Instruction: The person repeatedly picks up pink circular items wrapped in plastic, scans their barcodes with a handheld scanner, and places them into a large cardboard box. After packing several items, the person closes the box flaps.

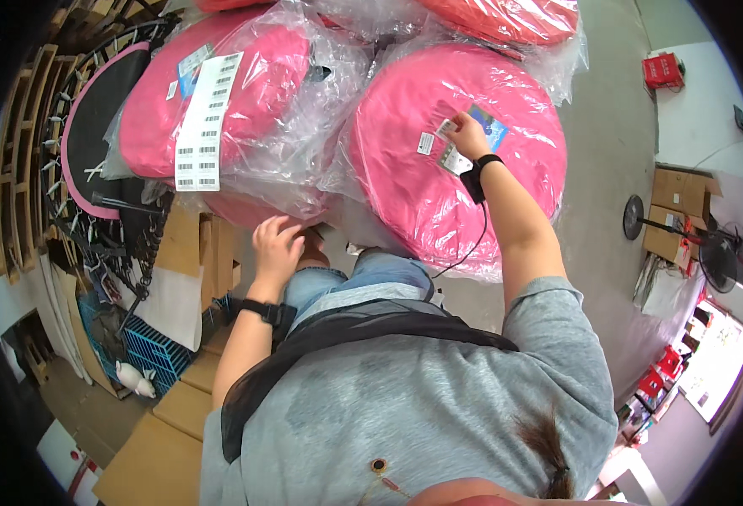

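Note:
My right hand point(470, 137) is over a round pink cushion-like pad point(405, 185) wrapped in clear plastic. Its fingertips pinch a small white label point(445, 128) at the pad's surface. Close by, a second white label point(425, 143) sits on the wrap, and a blue printed card point(489, 126) shows partly behind the hand. My left hand point(277, 249) is loosely curled with fingers apart and nothing in it, near my leg and below another wrapped pink pad point(262, 93). On that pad lies a long white sheet of barcode labels point(209, 122).
More wrapped red pads point(506, 21) lie at the far side. To the left are wooden pallets point(21, 160), a black round mat with pink edging point(105, 126), a blue wire cage point(156, 354) and cardboard boxes point(148, 460). Black fans point(720, 257) stand at right near boxes point(682, 194).

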`<control>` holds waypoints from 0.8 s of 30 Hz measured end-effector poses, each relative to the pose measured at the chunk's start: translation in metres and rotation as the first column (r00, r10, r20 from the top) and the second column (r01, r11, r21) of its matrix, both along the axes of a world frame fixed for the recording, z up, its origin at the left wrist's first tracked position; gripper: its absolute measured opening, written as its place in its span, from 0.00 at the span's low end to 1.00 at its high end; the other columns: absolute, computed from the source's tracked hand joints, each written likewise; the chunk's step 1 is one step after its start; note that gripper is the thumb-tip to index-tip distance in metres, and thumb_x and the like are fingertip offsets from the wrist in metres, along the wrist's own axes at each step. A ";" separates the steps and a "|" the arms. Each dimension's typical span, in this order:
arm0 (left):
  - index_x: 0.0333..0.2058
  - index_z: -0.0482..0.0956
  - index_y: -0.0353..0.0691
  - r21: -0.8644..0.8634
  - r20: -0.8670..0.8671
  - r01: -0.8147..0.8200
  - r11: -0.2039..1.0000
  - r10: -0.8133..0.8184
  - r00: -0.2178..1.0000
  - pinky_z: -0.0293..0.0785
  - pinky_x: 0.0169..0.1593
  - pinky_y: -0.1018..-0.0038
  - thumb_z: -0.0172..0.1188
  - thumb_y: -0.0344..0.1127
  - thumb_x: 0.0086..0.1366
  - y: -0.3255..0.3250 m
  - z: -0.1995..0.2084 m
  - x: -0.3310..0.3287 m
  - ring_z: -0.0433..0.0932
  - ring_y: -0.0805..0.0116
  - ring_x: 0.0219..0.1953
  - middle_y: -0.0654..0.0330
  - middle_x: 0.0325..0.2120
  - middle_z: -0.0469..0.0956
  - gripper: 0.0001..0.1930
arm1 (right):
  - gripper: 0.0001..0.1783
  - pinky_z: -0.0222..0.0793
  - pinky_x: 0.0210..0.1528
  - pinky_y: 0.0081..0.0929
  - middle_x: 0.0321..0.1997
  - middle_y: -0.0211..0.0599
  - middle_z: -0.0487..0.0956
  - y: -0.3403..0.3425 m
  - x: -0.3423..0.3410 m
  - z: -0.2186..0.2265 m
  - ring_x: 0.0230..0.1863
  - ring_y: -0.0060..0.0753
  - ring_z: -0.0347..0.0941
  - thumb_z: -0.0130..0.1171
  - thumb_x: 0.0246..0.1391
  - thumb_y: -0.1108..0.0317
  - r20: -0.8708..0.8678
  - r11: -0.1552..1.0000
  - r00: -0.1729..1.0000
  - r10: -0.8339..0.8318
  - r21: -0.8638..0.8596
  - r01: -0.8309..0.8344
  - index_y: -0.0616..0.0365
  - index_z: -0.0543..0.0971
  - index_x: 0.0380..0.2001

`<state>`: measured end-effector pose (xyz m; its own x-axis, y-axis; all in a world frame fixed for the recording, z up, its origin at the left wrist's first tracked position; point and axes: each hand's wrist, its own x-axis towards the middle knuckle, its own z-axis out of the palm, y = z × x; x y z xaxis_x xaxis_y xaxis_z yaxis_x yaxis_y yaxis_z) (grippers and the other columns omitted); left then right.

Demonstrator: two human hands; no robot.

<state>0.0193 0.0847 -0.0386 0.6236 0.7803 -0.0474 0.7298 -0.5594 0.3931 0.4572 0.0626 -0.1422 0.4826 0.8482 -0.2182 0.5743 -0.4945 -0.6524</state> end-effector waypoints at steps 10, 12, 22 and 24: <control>0.35 0.77 0.43 -0.147 -0.209 -0.240 0.960 0.207 0.956 0.55 0.53 0.62 0.60 0.33 0.46 -0.047 -0.002 -0.046 0.61 0.57 0.50 0.57 0.42 0.68 0.13 | 0.13 0.67 0.39 0.34 0.31 0.46 0.76 0.032 0.007 -0.035 0.37 0.46 0.72 0.56 0.36 0.72 -0.082 0.993 0.992 0.099 -0.062 -0.104 0.58 0.73 0.32; 0.35 0.77 0.43 -0.164 -0.187 -0.248 0.955 0.216 0.958 0.54 0.54 0.62 0.60 0.33 0.45 -0.049 -0.005 -0.040 0.61 0.57 0.51 0.57 0.42 0.68 0.14 | 0.13 0.67 0.39 0.34 0.31 0.46 0.76 0.034 0.008 -0.037 0.38 0.46 0.72 0.56 0.36 0.72 -0.067 0.990 0.991 0.120 -0.069 -0.125 0.58 0.73 0.32; 0.35 0.77 0.43 -0.207 -0.168 -0.228 0.951 0.195 0.966 0.53 0.54 0.62 0.60 0.33 0.45 -0.045 -0.009 -0.021 0.62 0.58 0.50 0.58 0.42 0.69 0.14 | 0.25 0.64 0.45 0.34 0.40 0.44 0.70 0.032 -0.009 -0.018 0.45 0.45 0.66 0.63 0.32 0.67 0.360 0.979 0.911 0.202 -0.098 -0.179 0.55 0.70 0.40; 0.35 0.77 0.43 -0.201 -0.175 -0.225 0.953 0.191 0.966 0.53 0.54 0.62 0.60 0.34 0.45 -0.043 -0.010 -0.020 0.62 0.58 0.50 0.58 0.41 0.69 0.14 | 0.27 0.65 0.45 0.34 0.41 0.45 0.69 0.031 -0.015 -0.005 0.45 0.44 0.65 0.63 0.31 0.67 0.420 0.995 0.902 0.094 -0.068 -0.072 0.56 0.69 0.41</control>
<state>-0.0010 0.0417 -0.0488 0.4207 0.8520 -0.3116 0.8811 -0.3020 0.3638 0.4424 0.0938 -0.1470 0.4672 0.8826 -0.0521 0.8309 -0.4585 -0.3152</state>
